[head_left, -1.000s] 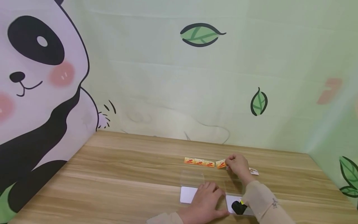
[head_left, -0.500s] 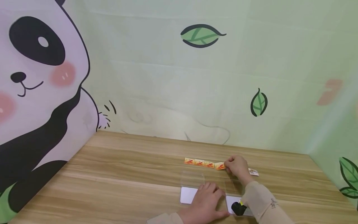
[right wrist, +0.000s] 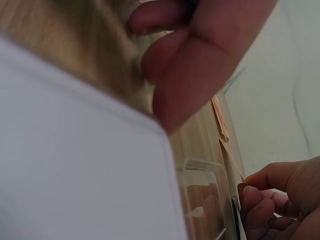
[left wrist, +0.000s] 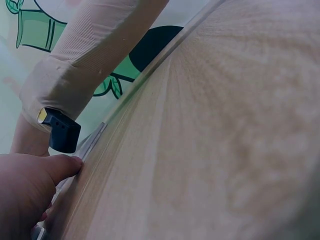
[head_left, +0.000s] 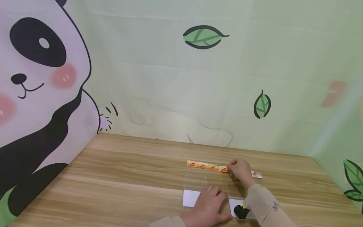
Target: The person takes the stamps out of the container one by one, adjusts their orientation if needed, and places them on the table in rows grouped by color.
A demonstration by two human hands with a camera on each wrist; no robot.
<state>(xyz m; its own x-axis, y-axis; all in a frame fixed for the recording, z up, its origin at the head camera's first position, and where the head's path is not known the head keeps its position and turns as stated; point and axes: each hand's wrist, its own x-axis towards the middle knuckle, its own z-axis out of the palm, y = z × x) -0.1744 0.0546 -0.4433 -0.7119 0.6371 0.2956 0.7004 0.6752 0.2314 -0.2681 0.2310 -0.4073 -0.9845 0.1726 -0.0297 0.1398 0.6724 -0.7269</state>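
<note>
Small orange-and-yellow printed cards (head_left: pixel 202 165) lie in a row across the wooden table. At the row's right end, my right hand (head_left: pixel 240 169) pinches the edge of the last orange printed card (head_left: pixel 222 169); its fingertips also show in the right wrist view (right wrist: pixel 260 205). My left hand (head_left: pixel 207 205) rests between two flat clear-lidded cases, fingers bent loosely. It partly covers the left case (head_left: pixel 189 198), whose inside is white. The thumb (left wrist: pixel 65 167) touches the near edge of the right case (head_left: pixel 233 205). The right forearm hides part of that case.
A white card with a small print (head_left: pixel 256 174) lies just right of the right hand. A black wrist camera (head_left: pixel 241 211) hangs under the right sleeve over the right case. Behind the table (head_left: pixel 113 189) stands a green backdrop (head_left: pixel 158 78) with a panda and leaves.
My right hand has shifted slightly left and nearer, bringing the last orange card against the row, so the gap beside it has narrowed. The left hand has stayed put.
</note>
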